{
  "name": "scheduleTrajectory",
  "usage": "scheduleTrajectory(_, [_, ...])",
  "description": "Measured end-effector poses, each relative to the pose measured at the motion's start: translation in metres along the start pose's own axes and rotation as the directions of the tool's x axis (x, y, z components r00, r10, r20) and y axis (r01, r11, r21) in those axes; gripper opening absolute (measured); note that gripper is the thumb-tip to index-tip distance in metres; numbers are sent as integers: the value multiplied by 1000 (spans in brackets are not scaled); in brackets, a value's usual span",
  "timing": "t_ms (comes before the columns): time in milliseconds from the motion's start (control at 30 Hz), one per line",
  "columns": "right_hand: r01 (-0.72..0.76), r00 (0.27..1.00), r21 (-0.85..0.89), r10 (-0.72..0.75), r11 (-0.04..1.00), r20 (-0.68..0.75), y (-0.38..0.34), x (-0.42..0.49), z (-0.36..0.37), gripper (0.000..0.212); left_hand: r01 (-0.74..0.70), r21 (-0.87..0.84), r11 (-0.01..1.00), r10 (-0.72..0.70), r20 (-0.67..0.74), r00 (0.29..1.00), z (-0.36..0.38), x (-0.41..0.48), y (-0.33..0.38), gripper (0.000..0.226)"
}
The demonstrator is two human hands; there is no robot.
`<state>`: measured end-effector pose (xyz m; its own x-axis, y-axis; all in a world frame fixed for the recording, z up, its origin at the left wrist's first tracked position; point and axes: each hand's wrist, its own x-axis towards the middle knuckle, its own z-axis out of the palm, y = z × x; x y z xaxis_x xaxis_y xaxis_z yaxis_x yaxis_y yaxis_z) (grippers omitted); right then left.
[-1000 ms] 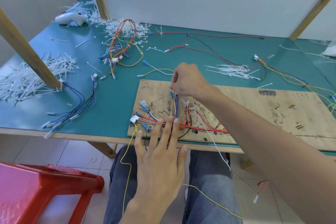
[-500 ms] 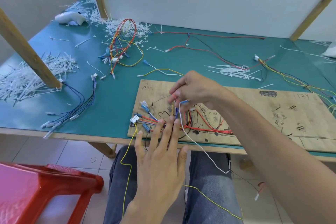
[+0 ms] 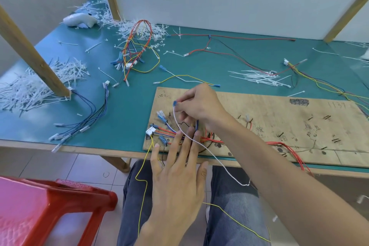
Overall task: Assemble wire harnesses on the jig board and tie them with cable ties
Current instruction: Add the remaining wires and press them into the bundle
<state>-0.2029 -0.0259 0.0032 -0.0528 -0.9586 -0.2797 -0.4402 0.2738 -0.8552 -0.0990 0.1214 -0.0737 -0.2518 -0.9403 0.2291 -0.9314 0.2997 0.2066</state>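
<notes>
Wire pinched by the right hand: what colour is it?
White wire, with a blue terminal at its tip; head view.

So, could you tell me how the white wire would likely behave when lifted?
Probably floppy: the white wire sags in a long curve from the right hand down off the table. Likely very light, since a fingertip pinch carries it. Its trailing length may snag the wires under the left hand.

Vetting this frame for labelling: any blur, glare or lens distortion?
Head view: wide-angle distortion, with the wooden posts splaying outward toward the corners. Head view: the light is soft and even, with no glare on the green table and only faint shadows. Head view: the centre is sharp, so the right hand and its white wire read clearly, but the cable tie pile at the left edge looks smeared.
</notes>
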Motion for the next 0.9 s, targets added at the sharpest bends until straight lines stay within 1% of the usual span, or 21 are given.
scheduleTrajectory(33, [-11, 999, 29, 10, 1000, 31, -3, -1, 3, 14, 2, -4, 1000, -2, -2, 1000, 0, 0, 0, 67])
scheduleTrajectory(67, [10, 999, -14, -10, 1000, 47, -5, -2, 6, 17, 4, -5, 1000, -4, -5, 1000, -1, 0, 0, 67])
scheduleTrajectory(100, [76, 996, -140, -70, 987, 51, -6, -3, 10, 20, 5, -6, 1000, -5, -9, 1000, -2, 1, 0, 66])
scheduleTrajectory(133, [166, 986, -316, -160, 934, 46, -6, -5, 13, 22, 4, -6, 1000, -4, -16, 1000, -2, 0, 0, 64])
scheduleTrajectory(167, [236, 968, -475, -247, 848, 42, -5, -8, 15, 22, 1, -6, 1000, -1, -25, 1000, -2, 1, 0, 60])
scheduleTrajectory(200, [278, 950, -585, -309, 762, 50, -4, -12, 18, 25, -1, -5, 1000, 1, -31, 1000, -2, 1, 0, 55])
scheduleTrajectory(267, [328, 926, -680, -365, 655, 95, -1, -18, 22, 28, 7, -1, 1000, -7, -36, 999, -1, 1, 0, 47])
scheduleTrajectory(367, [393, 901, -728, -393, 561, 184, 3, -23, 29, 17, 14, 2, 1000, -13, -49, 999, 1, 1, 1, 40])
scheduleTrajectory(433, [420, 890, -732, -401, 536, 217, 6, -26, 32, 13, 7, 2, 1000, -7, -61, 998, 3, 0, 0, 38])
scheduleTrajectory(500, [427, 887, -738, -400, 523, 229, 10, -27, 35, 14, 4, 14, 1000, -3, -65, 998, 5, -1, -1, 37])
scheduleTrajectory(633, [365, 908, -763, -386, 534, 164, 8, -29, 38, 16, -9, 24, 1000, 11, -71, 997, 6, -3, -2, 38])
scheduleTrajectory(800, [331, 874, -813, -480, 479, 73, 10, -28, 38, 13, -16, 21, 1000, 17, -63, 998, 3, -3, -3, 38])
scheduleTrajectory(900, [335, 866, -782, -498, 525, 36, 17, -24, 35, 19, -14, 6, 1000, 15, -55, 998, 1, -2, -2, 43])
